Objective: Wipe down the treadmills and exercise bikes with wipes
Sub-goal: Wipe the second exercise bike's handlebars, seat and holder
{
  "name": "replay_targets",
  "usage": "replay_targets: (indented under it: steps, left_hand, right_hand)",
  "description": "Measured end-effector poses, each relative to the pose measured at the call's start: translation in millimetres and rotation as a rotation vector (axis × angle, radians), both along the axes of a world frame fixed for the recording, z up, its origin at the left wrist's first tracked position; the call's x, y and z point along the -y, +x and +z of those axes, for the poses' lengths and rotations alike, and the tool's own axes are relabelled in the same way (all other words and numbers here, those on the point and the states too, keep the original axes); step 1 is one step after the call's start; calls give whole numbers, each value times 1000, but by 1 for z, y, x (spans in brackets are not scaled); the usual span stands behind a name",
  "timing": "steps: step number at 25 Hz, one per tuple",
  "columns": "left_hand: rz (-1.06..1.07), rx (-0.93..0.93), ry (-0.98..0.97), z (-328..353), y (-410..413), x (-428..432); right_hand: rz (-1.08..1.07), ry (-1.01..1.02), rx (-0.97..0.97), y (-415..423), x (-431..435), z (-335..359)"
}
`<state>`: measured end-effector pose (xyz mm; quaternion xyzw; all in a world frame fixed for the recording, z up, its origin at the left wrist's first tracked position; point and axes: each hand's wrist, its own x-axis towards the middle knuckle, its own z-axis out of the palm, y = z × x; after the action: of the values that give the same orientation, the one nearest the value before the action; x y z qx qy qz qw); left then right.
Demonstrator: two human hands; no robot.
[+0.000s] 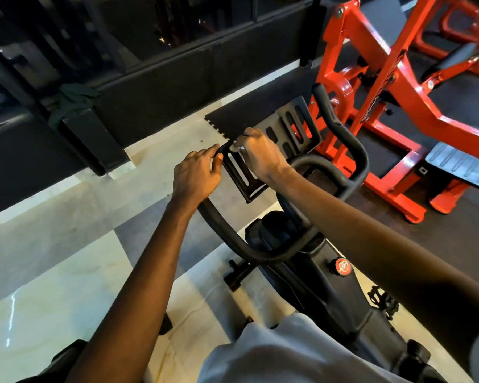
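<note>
Orange machine (376, 87) close beside handlebar (343, 139)

The exercise bike (313, 280) stands left of the weight machine (371, 51).

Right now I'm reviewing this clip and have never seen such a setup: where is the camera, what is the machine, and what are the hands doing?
The single picture comes from a wide-angle camera worn on the person's head, looking down over their bare arms. The black exercise bike shows its curved black handlebar, a black slotted metal tray between the bars, a round red knob and a black pedal. The left hand grips the handlebar's left tip. The right hand pinches what looks like a small white wipe at the tray's edge; little of the wipe shows. The bike stands on a pale glossy floor; beside it, on dark rubber matting, is an orange steel weight machine.
</note>
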<state>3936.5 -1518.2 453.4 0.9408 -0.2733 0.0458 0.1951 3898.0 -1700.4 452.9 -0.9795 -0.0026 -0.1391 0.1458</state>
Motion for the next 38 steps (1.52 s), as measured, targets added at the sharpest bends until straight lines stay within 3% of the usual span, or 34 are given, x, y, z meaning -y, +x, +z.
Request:
replay_targets:
  steps: [4,11,17,19,22,24,31,38]
  left_hand:
    - [3,32,21,-1,-3,0]
    - [17,18,14,-1,-4,3]
    - [36,-234,-13,7,6,21]
    - [14,-292,-46,6,11,31]
    - [-4,-260,-36,1,13,45]
    - [2,-241,-45,0,15,54]
    - [72,-145,-83,0,17,68]
    - [27,-152,-42,15,23,85]
  right_hand:
    - [-52,-86,-136,-24,-4,-17]
    - [-204,141,-279,-43,-6,-37]
    - [46,377,-366,-50,21,-20]
    - [13,480,-235,-51,43,-8]
    - [-180,529,142,-38,79,2]
    - [-239,539,201,-25,89,1]
    - [22,478,173,-15,75,-20]
    - [280,325,-182,-24,120,-14]
